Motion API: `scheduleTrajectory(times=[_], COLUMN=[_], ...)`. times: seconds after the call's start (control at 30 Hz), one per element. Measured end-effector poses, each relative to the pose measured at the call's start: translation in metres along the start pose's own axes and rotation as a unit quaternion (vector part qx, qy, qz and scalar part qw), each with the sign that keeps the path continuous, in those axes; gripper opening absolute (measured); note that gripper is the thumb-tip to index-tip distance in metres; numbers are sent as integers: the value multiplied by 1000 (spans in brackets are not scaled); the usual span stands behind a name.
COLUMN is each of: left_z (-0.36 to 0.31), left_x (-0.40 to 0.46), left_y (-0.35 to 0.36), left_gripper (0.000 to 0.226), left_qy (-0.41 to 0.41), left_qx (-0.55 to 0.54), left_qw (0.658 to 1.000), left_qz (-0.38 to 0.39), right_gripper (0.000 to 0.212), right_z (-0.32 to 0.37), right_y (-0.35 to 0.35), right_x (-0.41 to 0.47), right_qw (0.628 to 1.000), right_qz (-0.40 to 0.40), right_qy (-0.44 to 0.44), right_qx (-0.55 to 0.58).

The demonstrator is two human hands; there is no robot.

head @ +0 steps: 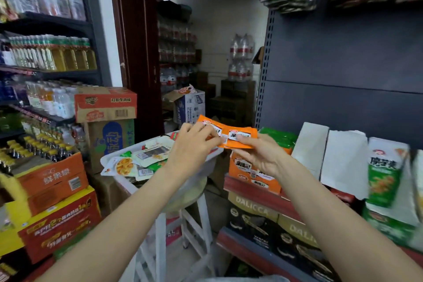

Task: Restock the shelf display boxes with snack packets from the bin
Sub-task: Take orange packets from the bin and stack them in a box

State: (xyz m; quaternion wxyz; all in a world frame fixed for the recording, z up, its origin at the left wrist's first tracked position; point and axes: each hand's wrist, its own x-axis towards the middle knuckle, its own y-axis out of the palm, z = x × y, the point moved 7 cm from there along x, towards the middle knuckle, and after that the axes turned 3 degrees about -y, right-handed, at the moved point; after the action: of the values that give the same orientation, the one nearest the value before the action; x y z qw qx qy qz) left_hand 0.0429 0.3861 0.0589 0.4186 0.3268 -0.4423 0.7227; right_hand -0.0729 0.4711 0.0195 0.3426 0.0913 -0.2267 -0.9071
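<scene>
Orange snack packets (231, 135) are held up between both hands, just above the space between bin and shelf. My left hand (194, 144) pinches their left end and my right hand (258, 155) grips their right end from below. The white bin (128, 181) sits on a white stool at centre, with several mixed packets inside. An orange display box (249, 171) with matching packets stands on the red shelf (263, 192) directly under my right hand. Green packets (279, 137) lie behind it.
White box flaps (327, 155) and a green display box (384, 174) stand further right on the shelf. Black DALICCA boxes (263, 220) fill the shelf below. Stacked cartons (55, 181) and drink shelves (45, 52) line the left. A doorway opens behind.
</scene>
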Motion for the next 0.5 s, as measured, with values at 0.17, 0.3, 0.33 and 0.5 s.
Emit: scheduleTrajectory(times=[0.17, 0.3, 0.33, 0.5], left_z=[3, -14, -20, -27], left_x=[2, 1, 3, 9], left_y=[46, 69, 73, 91], left_gripper=[83, 102, 86, 27], left_qy=[-250, -449, -477, -500], left_qx=[-212, -532, -577, -569], left_qw=[920, 685, 630, 628], left_qz=[215, 216, 206, 180], right_gripper=[20, 24, 24, 28], right_z=[22, 34, 36, 54], right_y=[-37, -65, -70, -91], right_x=[-13, -20, -21, -24], right_qw=[994, 988, 986, 932], right_qz=[-48, -59, -60, -101], right_qy=[-78, -124, -130, -166], right_qx=[-61, -74, -89, -305])
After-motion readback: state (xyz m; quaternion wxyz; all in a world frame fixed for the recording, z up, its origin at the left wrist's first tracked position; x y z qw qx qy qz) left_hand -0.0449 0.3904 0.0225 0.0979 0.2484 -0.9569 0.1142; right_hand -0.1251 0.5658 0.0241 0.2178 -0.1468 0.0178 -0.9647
